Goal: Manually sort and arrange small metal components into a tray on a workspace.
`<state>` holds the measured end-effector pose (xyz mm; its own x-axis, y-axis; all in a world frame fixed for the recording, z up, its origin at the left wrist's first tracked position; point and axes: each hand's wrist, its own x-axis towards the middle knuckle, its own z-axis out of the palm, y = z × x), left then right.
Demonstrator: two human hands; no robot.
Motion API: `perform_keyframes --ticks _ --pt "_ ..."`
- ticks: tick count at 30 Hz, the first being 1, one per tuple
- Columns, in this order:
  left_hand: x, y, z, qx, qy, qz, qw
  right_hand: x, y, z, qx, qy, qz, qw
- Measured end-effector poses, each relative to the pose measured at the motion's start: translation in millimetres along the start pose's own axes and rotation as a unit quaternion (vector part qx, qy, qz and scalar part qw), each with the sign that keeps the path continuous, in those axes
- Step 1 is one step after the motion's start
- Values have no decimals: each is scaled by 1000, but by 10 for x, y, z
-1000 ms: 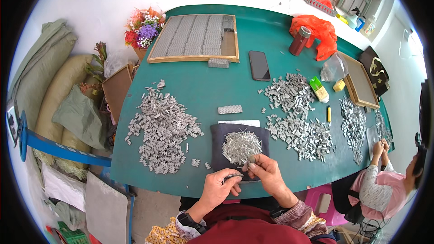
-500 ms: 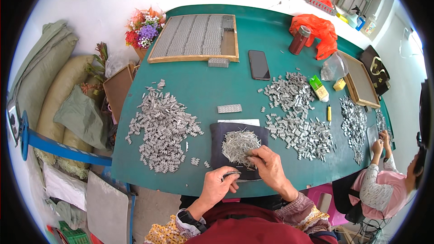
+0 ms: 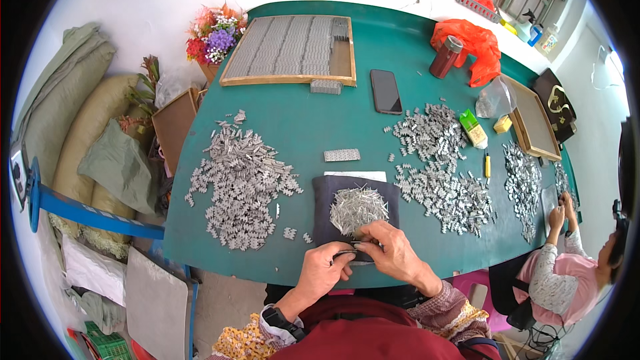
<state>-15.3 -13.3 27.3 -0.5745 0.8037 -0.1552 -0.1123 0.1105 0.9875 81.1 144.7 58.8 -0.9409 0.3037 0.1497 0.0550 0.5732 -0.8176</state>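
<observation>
My left hand (image 3: 323, 269) is closed around a small dark-grey metal piece (image 3: 343, 252), mostly hidden by the fingers. Thumb and fingertips of my right hand (image 3: 395, 253) are pinched together right beside that piece; whatever is between them is too small to make out. Just beyond both hands, a heap of thin silvery metal pins (image 3: 357, 209) lies on a dark cloth pad (image 3: 325, 217). A short grey block of joined metal pieces (image 3: 342, 155) rests behind the pad.
Piles of small zigzag metal pieces lie left (image 3: 243, 193) and right (image 3: 447, 193) on the green table (image 3: 280, 110). A wooden-framed tray (image 3: 287, 50) of grey rows, a phone (image 3: 386, 91) and a dark red flask (image 3: 446, 57) stand farther back. At right, another person (image 3: 557, 260) works.
My right hand has moved from the pin heap toward me and to the left, and its fingertips now meet the piece in my left hand. The left hand has hardly moved.
</observation>
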Motion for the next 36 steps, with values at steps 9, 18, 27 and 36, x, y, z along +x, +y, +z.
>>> perform_keyframes --ticks 9,18,27,36 --pt "-12 -30 1 16 -4 -1 1000 -13 -8 3 6 -25 26 999" --pt "-34 -50 -5 52 -23 -5 998 -24 -62 93 -43 -30 -58 997" --pt "-184 -146 -161 -88 -55 -116 988 -501 25 352 -168 11 -242 955" --pt "-237 -176 -237 -115 -50 -133 983 29 157 122 -233 5 -143 962"
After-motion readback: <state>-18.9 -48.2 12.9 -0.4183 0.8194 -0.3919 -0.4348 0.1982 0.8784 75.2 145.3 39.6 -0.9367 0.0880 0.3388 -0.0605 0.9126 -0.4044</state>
